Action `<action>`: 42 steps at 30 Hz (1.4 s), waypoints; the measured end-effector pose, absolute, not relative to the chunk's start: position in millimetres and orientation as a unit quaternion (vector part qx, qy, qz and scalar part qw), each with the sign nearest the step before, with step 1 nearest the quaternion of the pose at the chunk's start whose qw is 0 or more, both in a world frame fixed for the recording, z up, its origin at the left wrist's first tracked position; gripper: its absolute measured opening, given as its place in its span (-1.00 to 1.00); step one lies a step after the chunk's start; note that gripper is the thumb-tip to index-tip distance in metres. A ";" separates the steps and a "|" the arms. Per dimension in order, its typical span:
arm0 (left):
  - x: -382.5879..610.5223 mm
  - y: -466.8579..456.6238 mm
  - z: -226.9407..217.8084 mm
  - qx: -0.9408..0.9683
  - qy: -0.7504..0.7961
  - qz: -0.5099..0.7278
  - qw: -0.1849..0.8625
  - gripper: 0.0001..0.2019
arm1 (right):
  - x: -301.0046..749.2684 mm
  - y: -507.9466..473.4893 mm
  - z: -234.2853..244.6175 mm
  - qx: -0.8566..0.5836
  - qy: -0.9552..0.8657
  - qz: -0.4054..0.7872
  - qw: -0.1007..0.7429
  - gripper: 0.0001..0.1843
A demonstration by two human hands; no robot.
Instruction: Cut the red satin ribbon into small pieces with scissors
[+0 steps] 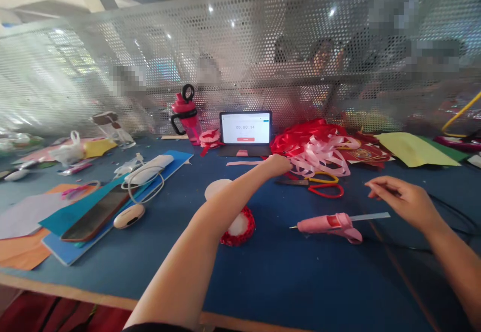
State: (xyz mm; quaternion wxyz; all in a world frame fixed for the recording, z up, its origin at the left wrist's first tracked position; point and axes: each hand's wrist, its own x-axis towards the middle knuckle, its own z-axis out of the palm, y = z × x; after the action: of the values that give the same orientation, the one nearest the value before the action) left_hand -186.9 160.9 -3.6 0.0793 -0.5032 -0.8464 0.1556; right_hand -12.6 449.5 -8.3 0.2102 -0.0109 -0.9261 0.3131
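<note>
My left hand [278, 166] reaches across the table to the ribbon pile, its fingers closed and mostly hidden. A strip of pink ribbon [244, 163] runs leftward from it, seemingly in its grip. Below my left forearm lies a round white piece edged with red ribbon ruffles [240, 224], partly covered; a plain white disc [217, 188] shows above the arm. My right hand [408, 199] hovers with fingers curled together and nothing visible in them. Near it rests a pink glue gun [330, 223] with a glue stick in its back. Scissors [325, 184] with red and yellow handles lie between the hands.
Red ribbon [300, 136] and pink ribbon loops [323, 154] are heaped at the back. A tablet [246, 129] showing a timer and a pink bottle [187, 114] stand by the perforated metal screen [233, 71]. Left are a phone [97, 212], mouse [129, 216] and papers [30, 214].
</note>
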 end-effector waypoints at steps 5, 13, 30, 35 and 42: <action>-195.5 164.7 -1.3 -0.525 -0.832 0.157 0.090 -0.72 | -10.4 448.2 -8.6 -0.003 -0.920 0.352 0.173 -0.53; -192.6 131.5 18.5 -0.417 -0.894 0.088 0.140 -0.58 | -10.2 446.0 -9.5 0.011 -0.915 0.366 0.171 -0.57; -181.1 146.5 7.2 -0.518 -0.835 0.167 0.078 -0.69 | -10.6 459.4 -17.2 0.032 -0.918 0.350 0.183 -0.60; -187.1 153.0 6.2 -0.524 -0.824 0.203 0.070 -0.74 | -10.5 458.6 -15.3 0.029 -0.923 0.336 0.185 -0.60; -175.2 156.0 5.0 -0.521 -0.825 0.212 0.052 -0.70 | -4.1 454.5 -6.2 0.007 -0.924 0.336 0.185 -0.58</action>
State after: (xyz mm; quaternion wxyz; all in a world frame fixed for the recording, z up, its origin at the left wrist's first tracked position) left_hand -175.2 156.0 5.0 0.0524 -0.5206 -0.8254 0.2120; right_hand -4.1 454.5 -6.2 0.1854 0.0068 -0.9235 0.3357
